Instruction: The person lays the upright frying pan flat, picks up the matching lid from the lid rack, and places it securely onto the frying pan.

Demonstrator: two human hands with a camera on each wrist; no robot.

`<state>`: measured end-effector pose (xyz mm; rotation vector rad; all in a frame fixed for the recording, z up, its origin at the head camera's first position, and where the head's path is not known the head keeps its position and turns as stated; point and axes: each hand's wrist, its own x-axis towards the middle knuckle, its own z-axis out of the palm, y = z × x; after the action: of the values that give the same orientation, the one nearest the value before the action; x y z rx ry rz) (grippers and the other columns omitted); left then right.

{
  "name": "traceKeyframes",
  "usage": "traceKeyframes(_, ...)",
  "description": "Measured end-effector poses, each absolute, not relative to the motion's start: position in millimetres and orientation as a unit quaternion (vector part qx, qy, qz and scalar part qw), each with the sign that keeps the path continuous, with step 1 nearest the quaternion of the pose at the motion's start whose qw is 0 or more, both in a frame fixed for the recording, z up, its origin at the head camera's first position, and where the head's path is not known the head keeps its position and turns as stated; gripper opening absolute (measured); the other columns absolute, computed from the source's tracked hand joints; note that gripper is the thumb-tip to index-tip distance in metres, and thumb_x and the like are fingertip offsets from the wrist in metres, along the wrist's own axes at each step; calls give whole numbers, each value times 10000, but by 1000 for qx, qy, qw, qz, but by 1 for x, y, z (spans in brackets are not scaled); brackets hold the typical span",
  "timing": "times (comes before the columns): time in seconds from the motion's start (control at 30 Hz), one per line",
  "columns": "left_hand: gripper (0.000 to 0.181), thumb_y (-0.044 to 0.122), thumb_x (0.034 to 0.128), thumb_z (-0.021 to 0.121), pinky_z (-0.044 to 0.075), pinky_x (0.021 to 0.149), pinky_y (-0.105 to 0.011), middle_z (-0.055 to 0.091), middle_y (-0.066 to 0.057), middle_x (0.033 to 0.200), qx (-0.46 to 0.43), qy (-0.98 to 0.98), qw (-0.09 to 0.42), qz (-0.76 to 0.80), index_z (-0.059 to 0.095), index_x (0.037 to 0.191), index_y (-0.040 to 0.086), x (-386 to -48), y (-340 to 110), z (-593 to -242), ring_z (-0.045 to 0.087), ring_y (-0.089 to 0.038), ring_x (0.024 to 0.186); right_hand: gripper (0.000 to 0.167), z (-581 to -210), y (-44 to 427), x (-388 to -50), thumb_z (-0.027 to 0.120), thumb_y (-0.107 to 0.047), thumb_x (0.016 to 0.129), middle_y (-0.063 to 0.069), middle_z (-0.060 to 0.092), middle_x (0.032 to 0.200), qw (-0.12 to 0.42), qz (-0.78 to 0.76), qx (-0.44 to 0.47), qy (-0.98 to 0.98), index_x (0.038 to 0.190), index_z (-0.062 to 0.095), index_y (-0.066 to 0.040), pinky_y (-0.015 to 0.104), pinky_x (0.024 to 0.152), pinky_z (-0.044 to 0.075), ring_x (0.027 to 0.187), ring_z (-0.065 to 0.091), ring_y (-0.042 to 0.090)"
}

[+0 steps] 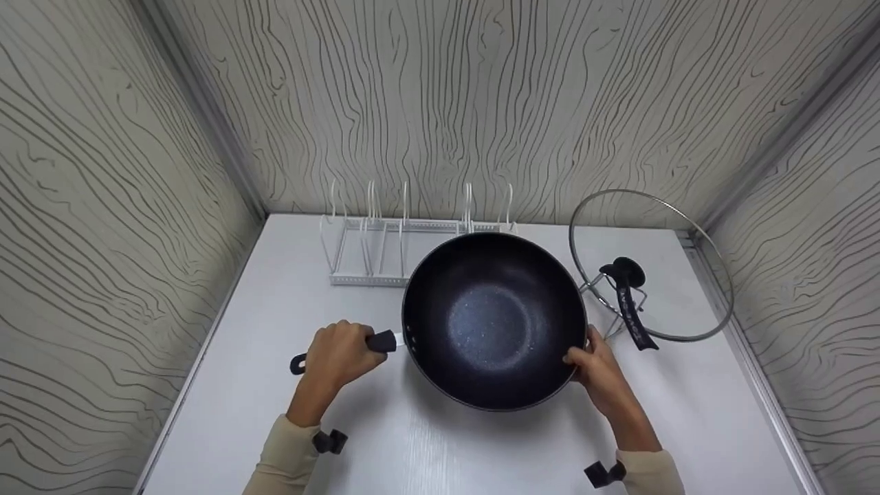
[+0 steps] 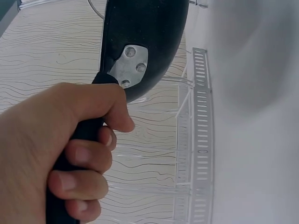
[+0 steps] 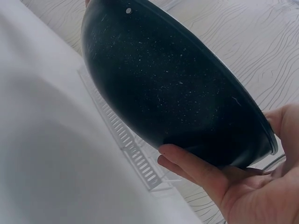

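A dark speckled wok (image 1: 491, 326) is held above the white table, its inside facing the head view. The left hand (image 1: 340, 354) grips its black handle (image 1: 381, 342); in the left wrist view the fingers of the left hand (image 2: 79, 135) curl round the handle below a riveted metal bracket (image 2: 131, 65). At the wok's right edge the right hand (image 1: 601, 375) pinches the rim, thumb on the inner side. In the right wrist view the fingers of the right hand (image 3: 252, 186) support the wok's outer side (image 3: 173, 88).
Behind the wok stands a white wire rack (image 1: 368, 280) with upright dividers, partly hidden by it. To the right, a glass lid with a metal rim (image 1: 730, 302) and black handle (image 1: 632, 313) rests tilted on a wire stand (image 1: 643, 297). Patterned walls (image 1: 426, 103) enclose the table (image 1: 275, 302).
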<state>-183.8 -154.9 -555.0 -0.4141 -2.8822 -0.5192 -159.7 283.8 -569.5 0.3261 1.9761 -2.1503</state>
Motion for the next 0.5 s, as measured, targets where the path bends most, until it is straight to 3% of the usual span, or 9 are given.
traceKeyframes(0.17, 217, 213, 746, 827, 340, 478, -256, 517, 76, 537, -142, -971, 93, -171, 657, 627, 151, -181, -155, -565, 401, -92, 496, 827, -581, 284, -156, 496, 93, 845, 307, 504, 1460, 105, -734, 122, 660, 1618, 226, -17, 322, 787, 610, 969, 712, 224)
traceKeyframes(0.5, 202, 221, 735, 831, 327, 476, -243, 524, 82, 538, -144, -971, 91, -166, 665, 637, 161, -178, -155, -587, 395, -83, 497, 955, -604, 284, -149, 521, 81, 824, 338, 355, 1613, 116, -732, 137, 657, 1681, 118, -39, 306, 843, 584, 1090, 680, 256)
